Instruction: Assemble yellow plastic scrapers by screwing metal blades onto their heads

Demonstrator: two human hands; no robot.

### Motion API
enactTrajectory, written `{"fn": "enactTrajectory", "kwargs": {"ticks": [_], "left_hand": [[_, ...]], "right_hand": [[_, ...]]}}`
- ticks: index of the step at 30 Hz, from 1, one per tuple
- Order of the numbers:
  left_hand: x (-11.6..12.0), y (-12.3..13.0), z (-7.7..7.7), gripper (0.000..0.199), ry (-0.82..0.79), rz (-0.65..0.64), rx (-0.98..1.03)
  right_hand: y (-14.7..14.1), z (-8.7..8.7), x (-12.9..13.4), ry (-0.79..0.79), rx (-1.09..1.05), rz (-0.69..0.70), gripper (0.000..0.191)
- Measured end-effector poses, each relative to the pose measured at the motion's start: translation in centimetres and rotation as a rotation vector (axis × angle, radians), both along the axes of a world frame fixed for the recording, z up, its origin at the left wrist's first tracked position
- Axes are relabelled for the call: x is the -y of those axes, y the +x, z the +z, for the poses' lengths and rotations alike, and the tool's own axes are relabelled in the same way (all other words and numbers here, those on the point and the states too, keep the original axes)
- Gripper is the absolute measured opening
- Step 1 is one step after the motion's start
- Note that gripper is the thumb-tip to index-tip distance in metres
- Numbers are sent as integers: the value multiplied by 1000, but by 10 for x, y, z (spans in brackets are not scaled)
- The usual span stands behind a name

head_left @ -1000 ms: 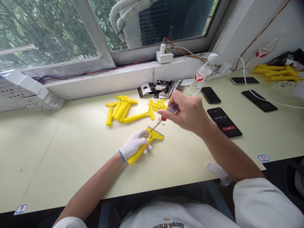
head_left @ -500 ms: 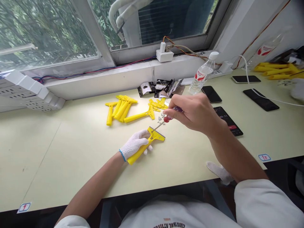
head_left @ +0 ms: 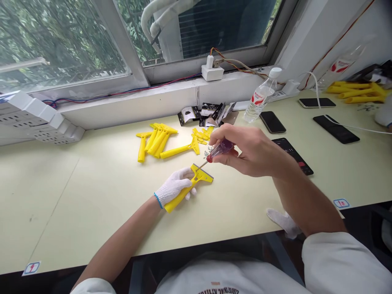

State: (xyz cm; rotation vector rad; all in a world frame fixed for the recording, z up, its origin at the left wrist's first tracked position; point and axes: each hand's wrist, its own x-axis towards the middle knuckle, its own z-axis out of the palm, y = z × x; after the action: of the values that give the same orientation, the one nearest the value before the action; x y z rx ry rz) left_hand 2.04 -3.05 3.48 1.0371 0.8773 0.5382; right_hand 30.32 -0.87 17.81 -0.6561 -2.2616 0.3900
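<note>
My left hand (head_left: 174, 187), in a white knit glove, is closed around the handle of a yellow scraper (head_left: 179, 199) with a blade along its wide head. In my bare right hand (head_left: 251, 150) is a screwdriver (head_left: 221, 149) with a clear purple and red handle. Its shaft slants down to the left, and the tip meets the scraper's head by a screw. Just beyond lie small loose screws (head_left: 206, 154), partly hidden by the right hand, and small yellow plastic pieces (head_left: 200, 134). Several more yellow scraper handles (head_left: 157, 139) are piled to the left of these.
Black printed cards (head_left: 210, 112) lie by the wall near a water bottle (head_left: 259, 100). Phones (head_left: 272, 121) and a larger phone with a lit screen (head_left: 294, 155) are on the right. A white glove (head_left: 283, 220) hangs over the front edge. White boxes (head_left: 36, 116) stand at left.
My right hand has turned and its fingers have shifted on the screwdriver, showing more of the handle. The tip stays at the scraper's head. My left hand and the scraper have hardly moved.
</note>
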Motion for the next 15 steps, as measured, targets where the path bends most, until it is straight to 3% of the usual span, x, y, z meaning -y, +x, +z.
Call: {"fn": "enactTrajectory", "kwargs": {"ticks": [4,9,12,15], "left_hand": [[2,2,3,56,12,-18,-5],[7,2,3,52,61,-1,-6],[8,1,1,52,73,-2,1],[8,1,-1,54,72,-3,21]], "right_hand": [[-18,-17,-6,-103,-235,-82,32],[-3,-38,-56,-264,-661,-300,41],[27,-48,-86,-514,-545,-419,33],[48,-63,-104,-753,-113,-564,25]]}}
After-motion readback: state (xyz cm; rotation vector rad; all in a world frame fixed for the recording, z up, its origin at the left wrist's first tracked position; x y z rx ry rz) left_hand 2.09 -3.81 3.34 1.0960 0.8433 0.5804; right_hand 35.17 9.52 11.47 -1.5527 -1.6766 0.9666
